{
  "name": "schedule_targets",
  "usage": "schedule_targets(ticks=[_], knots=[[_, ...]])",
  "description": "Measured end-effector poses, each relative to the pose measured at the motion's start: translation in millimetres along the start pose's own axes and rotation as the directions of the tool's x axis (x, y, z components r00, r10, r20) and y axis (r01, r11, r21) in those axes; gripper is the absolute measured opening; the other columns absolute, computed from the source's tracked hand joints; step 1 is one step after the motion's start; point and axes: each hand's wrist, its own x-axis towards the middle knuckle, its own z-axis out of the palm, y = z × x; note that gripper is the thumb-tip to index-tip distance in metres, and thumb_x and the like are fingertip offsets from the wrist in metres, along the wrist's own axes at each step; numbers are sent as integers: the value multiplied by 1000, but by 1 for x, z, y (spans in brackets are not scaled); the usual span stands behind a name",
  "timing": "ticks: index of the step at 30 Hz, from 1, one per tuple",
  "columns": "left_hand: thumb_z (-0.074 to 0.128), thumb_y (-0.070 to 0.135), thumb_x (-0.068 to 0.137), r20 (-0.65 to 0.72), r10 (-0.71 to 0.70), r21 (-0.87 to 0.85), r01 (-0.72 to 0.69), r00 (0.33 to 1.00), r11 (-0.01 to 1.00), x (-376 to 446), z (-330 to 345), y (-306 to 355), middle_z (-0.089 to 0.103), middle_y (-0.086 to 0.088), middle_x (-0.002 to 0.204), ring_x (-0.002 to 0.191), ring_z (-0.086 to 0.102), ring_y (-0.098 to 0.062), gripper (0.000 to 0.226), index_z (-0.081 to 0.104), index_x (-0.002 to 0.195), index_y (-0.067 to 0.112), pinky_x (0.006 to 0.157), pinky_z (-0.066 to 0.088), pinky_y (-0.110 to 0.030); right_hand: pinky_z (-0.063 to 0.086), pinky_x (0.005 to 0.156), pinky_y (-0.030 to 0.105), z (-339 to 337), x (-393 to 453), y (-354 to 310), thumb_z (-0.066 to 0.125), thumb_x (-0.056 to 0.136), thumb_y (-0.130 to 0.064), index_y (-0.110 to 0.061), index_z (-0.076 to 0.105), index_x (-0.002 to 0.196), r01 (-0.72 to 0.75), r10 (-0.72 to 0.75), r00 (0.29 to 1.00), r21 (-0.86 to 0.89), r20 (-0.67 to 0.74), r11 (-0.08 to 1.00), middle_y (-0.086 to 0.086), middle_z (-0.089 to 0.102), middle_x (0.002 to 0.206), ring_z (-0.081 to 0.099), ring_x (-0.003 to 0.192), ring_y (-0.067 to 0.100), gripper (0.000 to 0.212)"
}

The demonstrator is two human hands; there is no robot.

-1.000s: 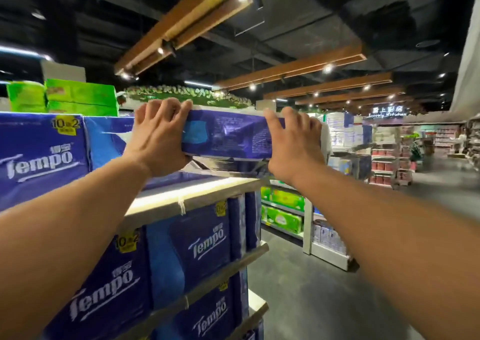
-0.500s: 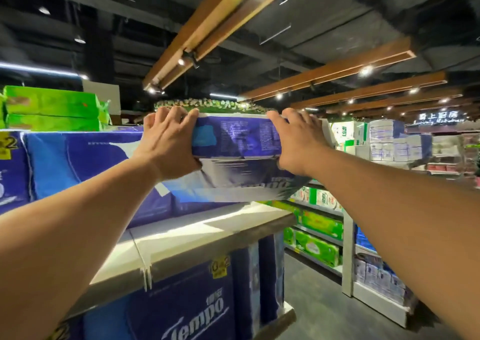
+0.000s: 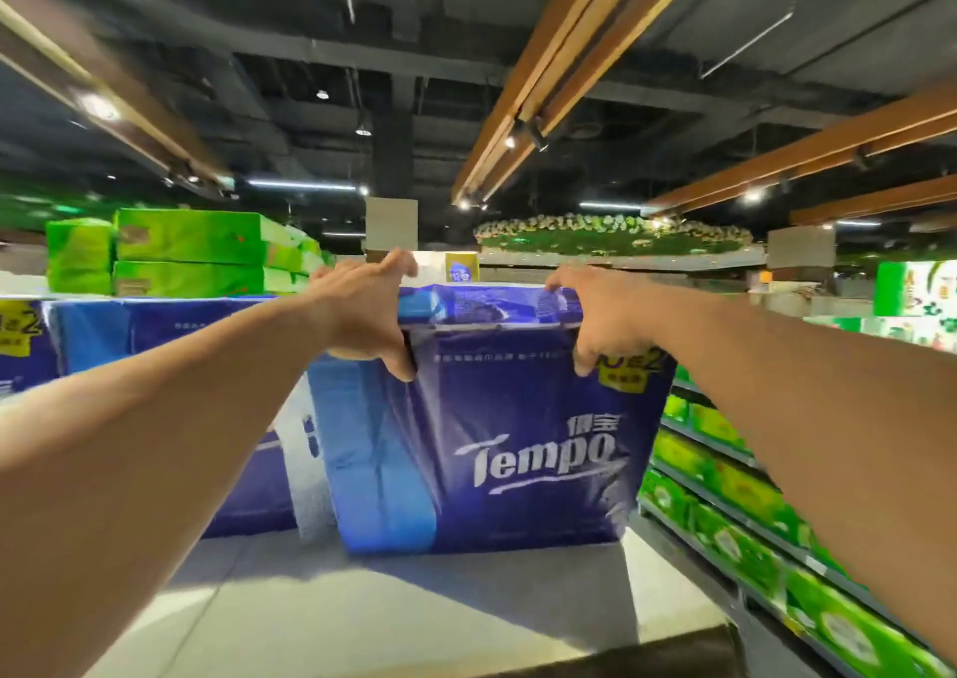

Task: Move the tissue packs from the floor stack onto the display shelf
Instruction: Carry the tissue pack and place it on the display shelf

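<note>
A dark blue Tempo tissue pack (image 3: 518, 449) stands upright on the pale top shelf (image 3: 393, 610), logo facing me. My left hand (image 3: 362, 315) grips its upper left corner, thumb on the front face. My right hand (image 3: 600, 320) grips its upper right corner, fingers over the top edge. More blue Tempo packs (image 3: 155, 330) stand in a row on the same shelf just left of it, touching or nearly touching. The floor stack is out of view.
Green tissue boxes (image 3: 191, 252) are piled behind the blue row. To the right, a lower shelf unit holds green packs (image 3: 735, 496). The shelf's front edge (image 3: 647, 651) runs along the bottom. Wooden ceiling beams hang overhead.
The pack has gone from tilted in the air above the shelf to standing upright on it, farther in. Both hands still hold its top corners. My view has moved closer and higher.
</note>
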Motion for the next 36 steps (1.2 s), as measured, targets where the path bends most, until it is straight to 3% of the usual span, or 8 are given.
schedule_targets(ticks=[4, 9, 17, 20, 23, 25, 30, 36], knots=[[85, 57, 57, 69, -61, 169, 48, 996, 985, 33, 13, 4, 61, 10, 110, 108, 55, -24, 71, 51, 114, 34, 90, 40, -43, 40, 107, 52, 29, 53, 18, 88, 69, -37, -32, 32, 153, 106, -107, 994, -76, -17, 992, 4, 43, 152, 47, 133, 31, 101], [90, 68, 34, 76, -127, 211, 108, 989, 972, 51, 48, -7, 56, 14, 132, 122, 52, -24, 114, 42, 133, 36, 93, 45, -49, 44, 97, 50, 53, 98, 22, 86, 54, -71, -31, 34, 147, 157, -169, 984, -162, -64, 974, -3, 54, 142, 54, 127, 29, 113], [95, 60, 31, 199, -194, 170, 161, 960, 972, 79, 48, -10, 60, 15, 101, 100, 60, -21, 97, 44, 110, 37, 84, 52, -43, 49, 95, 49, 51, 136, 26, 95, 51, -55, -34, 33, 144, 200, -197, 976, -19, 97, 980, -1, 61, 130, 57, 116, 31, 113], [91, 67, 31, 153, -254, 280, 205, 955, 938, 72, 48, -2, 56, 9, 125, 121, 49, -27, 119, 38, 133, 35, 96, 42, -52, 43, 100, 51, 54, 136, 26, 94, 53, -56, -32, 31, 145, 199, -196, 978, -39, 69, 979, 0, 59, 132, 55, 121, 33, 115], [88, 73, 36, 52, -310, 397, 265, 949, 879, 62, 55, 6, 36, -2, 148, 139, 28, -34, 146, 9, 153, 33, 112, 24, -63, 29, 108, 60, 59, 127, 25, 91, 54, -63, -30, 24, 152, 167, -172, 985, -129, -23, 977, 6, 47, 144, 43, 134, 38, 123], [87, 72, 44, -13, -312, 381, 293, 950, 877, 51, 59, 10, 25, -5, 155, 143, 21, -36, 147, -2, 154, 34, 116, 19, -62, 19, 114, 65, 65, 119, 23, 90, 57, -62, -27, 16, 156, 154, -168, 981, -147, -92, 977, 9, 35, 153, 31, 143, 39, 127], [81, 67, 62, -49, -330, 336, 326, 943, 884, 10, 45, 18, 10, -3, 161, 148, 9, -34, 131, -6, 156, 37, 117, 17, -60, 9, 121, 61, 84, 78, 9, 79, 78, -48, -28, 17, 155, 232, -223, 934, -4, -278, 973, 9, 15, 162, 9, 150, 35, 101], [73, 64, 70, -67, -369, 353, 368, 927, 860, -76, -14, 22, 19, -4, 158, 146, 17, -33, 115, 4, 156, 34, 117, 22, -58, 17, 117, 59, 72, -2, -55, 66, 88, -46, -23, 32, 147, 324, -278, 923, 147, -267, 935, 9, 29, 152, 19, 143, 35, 72]])
